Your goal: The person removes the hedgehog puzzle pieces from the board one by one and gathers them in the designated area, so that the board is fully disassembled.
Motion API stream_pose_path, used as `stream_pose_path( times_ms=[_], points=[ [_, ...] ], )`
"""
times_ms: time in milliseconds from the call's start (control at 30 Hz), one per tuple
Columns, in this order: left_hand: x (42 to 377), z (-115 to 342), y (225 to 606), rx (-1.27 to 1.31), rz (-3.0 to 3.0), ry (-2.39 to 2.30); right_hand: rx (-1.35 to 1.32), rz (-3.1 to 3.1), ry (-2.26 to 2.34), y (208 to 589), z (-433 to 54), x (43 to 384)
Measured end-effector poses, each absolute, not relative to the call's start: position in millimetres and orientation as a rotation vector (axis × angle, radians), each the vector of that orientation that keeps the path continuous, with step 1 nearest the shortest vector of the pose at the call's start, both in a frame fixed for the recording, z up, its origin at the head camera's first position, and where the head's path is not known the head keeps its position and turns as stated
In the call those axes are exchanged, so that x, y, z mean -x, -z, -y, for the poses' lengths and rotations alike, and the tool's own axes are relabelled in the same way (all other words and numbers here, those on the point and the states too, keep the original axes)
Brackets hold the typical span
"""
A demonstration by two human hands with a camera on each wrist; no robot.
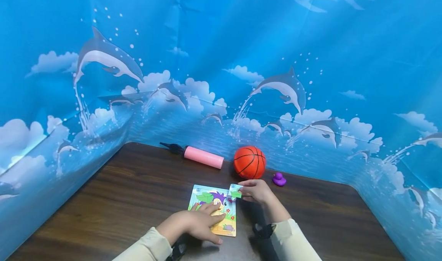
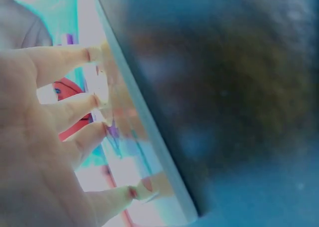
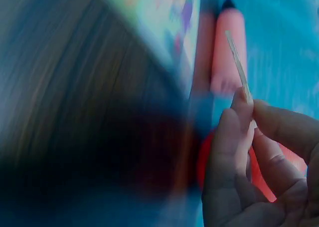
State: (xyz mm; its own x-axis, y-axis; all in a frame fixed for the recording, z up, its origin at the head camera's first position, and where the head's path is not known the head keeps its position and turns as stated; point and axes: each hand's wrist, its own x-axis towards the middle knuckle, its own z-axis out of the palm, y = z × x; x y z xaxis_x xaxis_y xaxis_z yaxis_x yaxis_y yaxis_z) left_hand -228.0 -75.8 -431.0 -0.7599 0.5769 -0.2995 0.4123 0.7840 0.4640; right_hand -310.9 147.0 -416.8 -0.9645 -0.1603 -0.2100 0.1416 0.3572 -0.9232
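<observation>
A square jigsaw puzzle point(image 1: 230, 219) with a colourful cartoon picture, purple hair and green leaves in it, lies on the dark wooden table. My left hand point(image 1: 197, 222) rests on its lower left part, fingers spread, covering some of the picture. The left wrist view shows those fingertips point(image 2: 92, 101) touching the puzzle's surface. Over the top right corner, my right hand point(image 1: 257, 192) pinches a small light-blue and green puzzle piece point(image 1: 235, 191). Seen edge-on in the right wrist view, the thin piece point(image 3: 238, 62) is held between thumb and fingers, apart from the puzzle.
Behind the puzzle lie a pink hand pump point(image 1: 204, 157) with a black nozzle and a small orange basketball point(image 1: 250, 162). A purple rubber duck point(image 1: 279, 179) sits right of the ball. A blue dolphin-print sheet point(image 1: 207, 61) encloses the table's back and sides.
</observation>
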Motion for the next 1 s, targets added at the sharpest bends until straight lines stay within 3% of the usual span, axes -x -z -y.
stream_pose_path(
  times_ms=[233,500,867,1000],
  points=[
    [221,80,419,-0.7,-2.548,-0.537,-0.132,-2.439,1.618,428,-201,313],
    [219,76,415,-0.69,-2.566,-0.534,-0.19,-2.526,1.512,436,-214,309],
    [219,71,413,-0.692,-2.554,-0.535,-0.017,-3.001,0.815,425,-211,306],
    [220,70,412,-0.702,-2.56,-0.527,0.165,-3.032,0.795,424,-189,306]
  ],
)
